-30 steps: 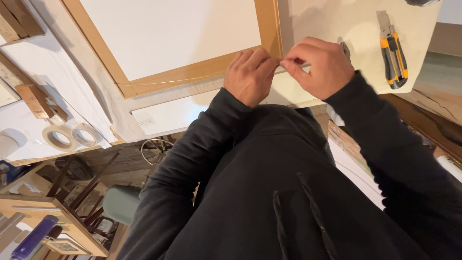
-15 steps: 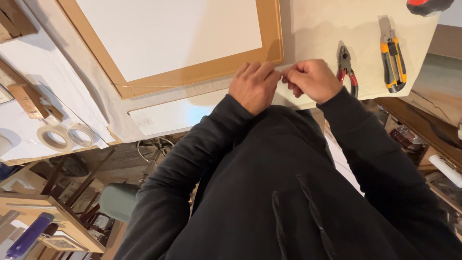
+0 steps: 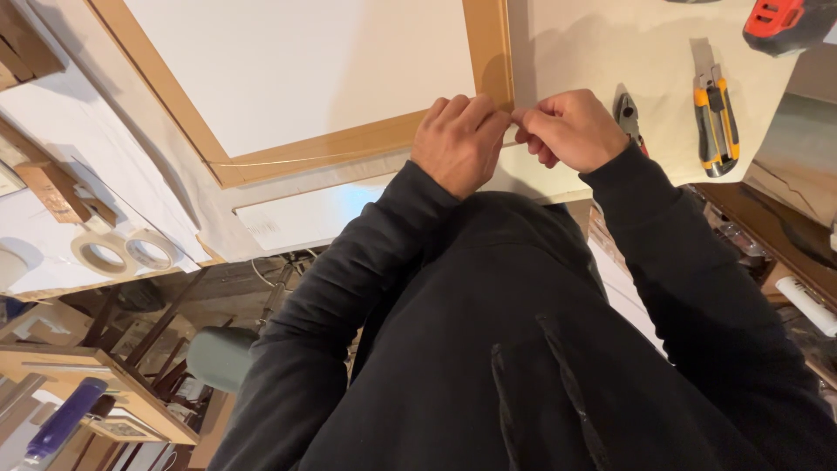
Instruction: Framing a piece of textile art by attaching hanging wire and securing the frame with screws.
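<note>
1. My left hand (image 3: 458, 139) and right hand (image 3: 567, 129) pinch a thin wire (image 3: 349, 158) at the frame (image 3: 488, 52) corner.
2. I judge I'm fastening the wire; next needs steady tension.
3. Pliers (image 3: 626, 113) lie right of the frame.

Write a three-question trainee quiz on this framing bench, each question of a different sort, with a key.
1. True or false: the left hand and the right hand meet at the near corner of the wooden frame.
2. Which tool lies closest to the right hand? A) the pliers B) the yellow and black utility knife C) the red tool
3. Fill in: the two rolls of tape lie on the ____ side of the picture.

Key: 1 true; 2 A; 3 left.
</note>
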